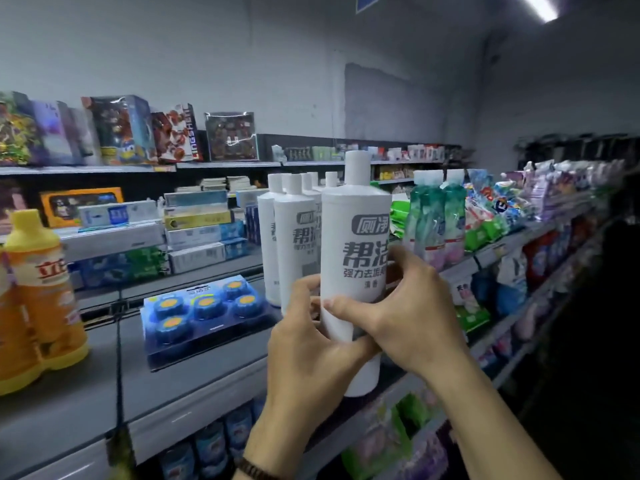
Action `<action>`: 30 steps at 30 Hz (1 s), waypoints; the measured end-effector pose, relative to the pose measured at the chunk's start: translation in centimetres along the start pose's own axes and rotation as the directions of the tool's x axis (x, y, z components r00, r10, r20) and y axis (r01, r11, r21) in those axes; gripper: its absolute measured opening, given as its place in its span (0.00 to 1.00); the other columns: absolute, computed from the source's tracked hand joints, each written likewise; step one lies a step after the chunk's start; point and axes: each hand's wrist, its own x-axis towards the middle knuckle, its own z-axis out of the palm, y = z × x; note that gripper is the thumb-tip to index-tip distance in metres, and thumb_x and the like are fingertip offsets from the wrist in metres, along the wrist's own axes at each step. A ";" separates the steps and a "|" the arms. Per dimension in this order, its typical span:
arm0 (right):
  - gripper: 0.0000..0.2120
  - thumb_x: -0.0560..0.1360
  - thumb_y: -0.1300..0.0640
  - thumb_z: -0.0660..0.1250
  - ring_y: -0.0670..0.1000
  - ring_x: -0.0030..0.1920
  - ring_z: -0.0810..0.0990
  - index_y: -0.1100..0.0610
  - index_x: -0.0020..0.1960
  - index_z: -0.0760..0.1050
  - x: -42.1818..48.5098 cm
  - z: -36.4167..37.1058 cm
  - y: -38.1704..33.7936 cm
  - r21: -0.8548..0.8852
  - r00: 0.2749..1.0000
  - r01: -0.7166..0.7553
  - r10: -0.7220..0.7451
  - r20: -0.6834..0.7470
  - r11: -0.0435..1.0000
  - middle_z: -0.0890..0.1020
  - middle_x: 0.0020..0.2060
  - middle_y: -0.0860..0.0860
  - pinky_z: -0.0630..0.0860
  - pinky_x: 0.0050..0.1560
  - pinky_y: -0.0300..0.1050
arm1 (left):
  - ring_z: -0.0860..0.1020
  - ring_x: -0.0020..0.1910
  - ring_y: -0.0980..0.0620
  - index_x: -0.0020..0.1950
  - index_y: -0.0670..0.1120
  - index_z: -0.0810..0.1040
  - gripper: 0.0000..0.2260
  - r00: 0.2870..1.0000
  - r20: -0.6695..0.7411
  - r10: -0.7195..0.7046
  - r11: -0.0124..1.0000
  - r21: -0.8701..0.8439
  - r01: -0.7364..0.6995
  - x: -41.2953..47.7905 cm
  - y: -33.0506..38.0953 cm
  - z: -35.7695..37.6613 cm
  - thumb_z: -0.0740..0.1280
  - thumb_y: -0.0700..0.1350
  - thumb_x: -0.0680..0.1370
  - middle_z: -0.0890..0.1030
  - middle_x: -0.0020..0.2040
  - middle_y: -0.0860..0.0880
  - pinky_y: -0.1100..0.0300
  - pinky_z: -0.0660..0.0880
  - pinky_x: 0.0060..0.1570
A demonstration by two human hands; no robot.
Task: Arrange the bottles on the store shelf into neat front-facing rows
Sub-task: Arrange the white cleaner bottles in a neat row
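**Both hands clasp one white bottle at the shelf front**

The fingers [304, 285] of the left hand [308, 348] curl round the lower left side of the white bottle [356, 237]. The right hand [408, 317] wraps it from the right, thumb laid across the front. Between the two hands the bottle stands upright, with its grey printed label facing forward. Whether its base rests on the grey shelf [138, 393] cannot be told. Just behind the left fingers stand more white bottles [294, 237] in a cluster. Further left of them lies a blue pack of round blocks [204, 313], and far left stand orange bottles [41, 289]. Beyond the right fingers stand green bottles [433, 220].
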 end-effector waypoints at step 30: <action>0.25 0.63 0.36 0.81 0.32 0.37 0.77 0.45 0.52 0.77 16.6 8.5 10.4 0.030 0.993 0.102 -0.103 0.048 0.994 0.83 0.39 0.37 0.66 0.33 0.23 | 0.77 0.60 0.51 0.65 0.60 0.65 0.27 0.938 -0.344 -0.045 0.784 0.569 0.247 10.0 -10.7 2.5 0.75 0.62 0.74 0.79 0.57 0.58 0.49 0.76 0.50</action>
